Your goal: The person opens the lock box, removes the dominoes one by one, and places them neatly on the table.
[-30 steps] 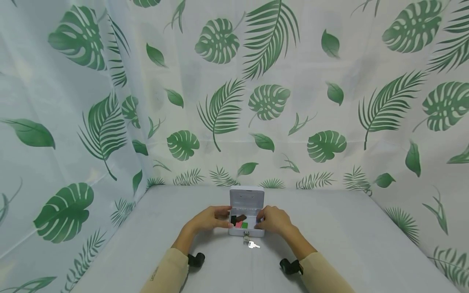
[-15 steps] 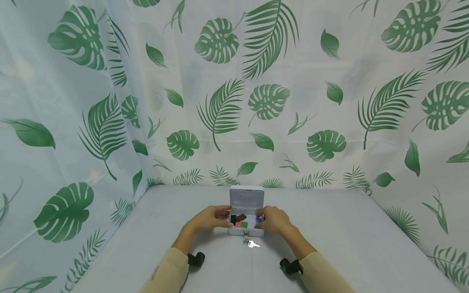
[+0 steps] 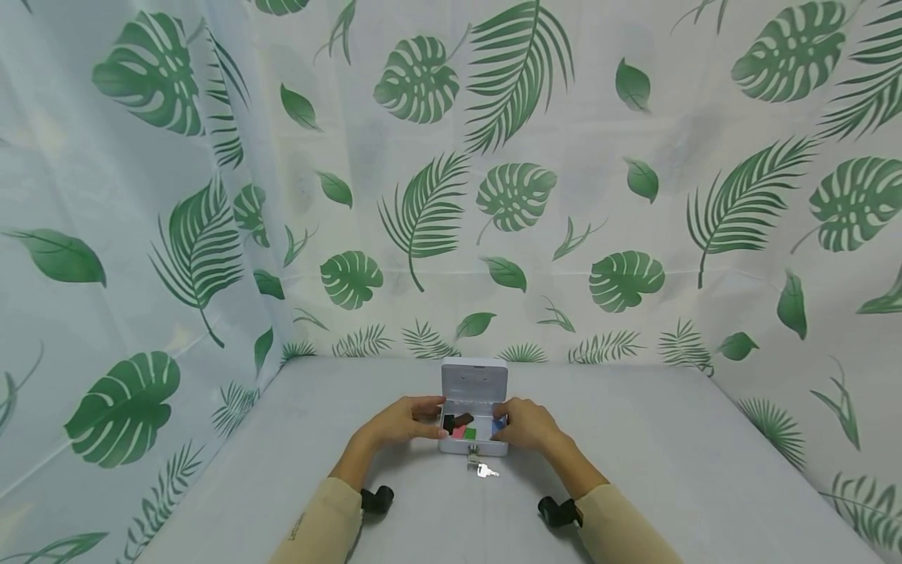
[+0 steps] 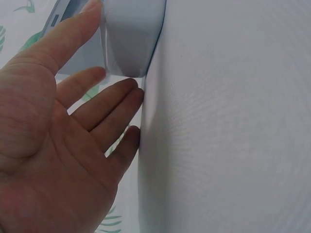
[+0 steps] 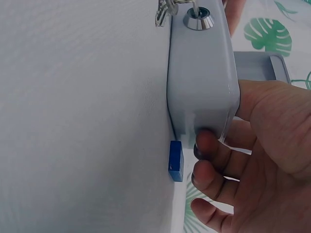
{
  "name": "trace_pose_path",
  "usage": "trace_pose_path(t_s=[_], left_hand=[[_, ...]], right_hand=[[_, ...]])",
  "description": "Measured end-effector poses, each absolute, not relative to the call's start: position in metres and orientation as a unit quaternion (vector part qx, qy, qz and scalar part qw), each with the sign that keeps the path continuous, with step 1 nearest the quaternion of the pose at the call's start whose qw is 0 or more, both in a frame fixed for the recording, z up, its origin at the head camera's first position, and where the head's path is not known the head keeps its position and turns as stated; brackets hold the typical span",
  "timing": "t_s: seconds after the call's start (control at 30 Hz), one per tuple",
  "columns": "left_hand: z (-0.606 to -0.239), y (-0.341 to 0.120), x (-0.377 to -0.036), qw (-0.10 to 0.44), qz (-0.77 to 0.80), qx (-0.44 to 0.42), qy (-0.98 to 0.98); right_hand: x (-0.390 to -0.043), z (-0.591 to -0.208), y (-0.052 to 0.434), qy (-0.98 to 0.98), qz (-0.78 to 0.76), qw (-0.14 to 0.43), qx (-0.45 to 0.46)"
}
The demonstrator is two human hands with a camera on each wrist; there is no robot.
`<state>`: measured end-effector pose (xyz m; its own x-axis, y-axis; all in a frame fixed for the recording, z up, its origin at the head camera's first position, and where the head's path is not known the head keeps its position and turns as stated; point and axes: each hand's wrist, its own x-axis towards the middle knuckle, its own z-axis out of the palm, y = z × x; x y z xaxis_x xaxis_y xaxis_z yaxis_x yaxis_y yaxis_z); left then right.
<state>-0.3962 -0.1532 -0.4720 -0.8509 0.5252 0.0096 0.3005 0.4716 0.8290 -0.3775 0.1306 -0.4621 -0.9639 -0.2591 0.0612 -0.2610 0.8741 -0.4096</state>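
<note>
A small pale grey metal cash box (image 3: 475,382) stands with its lid raised, and a key sits in its front lock. My left hand (image 3: 398,421) is at the box's left side, thumb at the rim; in the left wrist view its fingers are fairly straight. My right hand (image 3: 530,424) reaches over the right wall. Its thumb and index finger are inside, around a blue block (image 3: 498,425), and its other fingers are loosely bent outside. Also in the box lie a black piece (image 3: 449,424), a brown piece (image 3: 463,421), a pink piece (image 3: 460,432) and a green piece (image 3: 470,433).
A key (image 3: 487,470) hangs from the lock (image 5: 198,18) against the table (image 3: 479,517) in front. In the right wrist view another blue block (image 5: 176,161) is beside the box's right wall. A leaf-printed curtain (image 3: 451,235) encloses the back and left.
More of the blue block shows between my right thumb and index finger than before. Both hands and the box stay almost where they were.
</note>
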Motion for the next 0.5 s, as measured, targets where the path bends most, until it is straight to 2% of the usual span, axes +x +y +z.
trace_pose_path(t_s=[0.5], left_hand=[[-0.4724,-0.1523,-0.3966,0.130,0.462,0.234,0.845]], right_hand=[[-0.3775,-0.4599,0.1286,-0.973,0.188,0.007,0.137]])
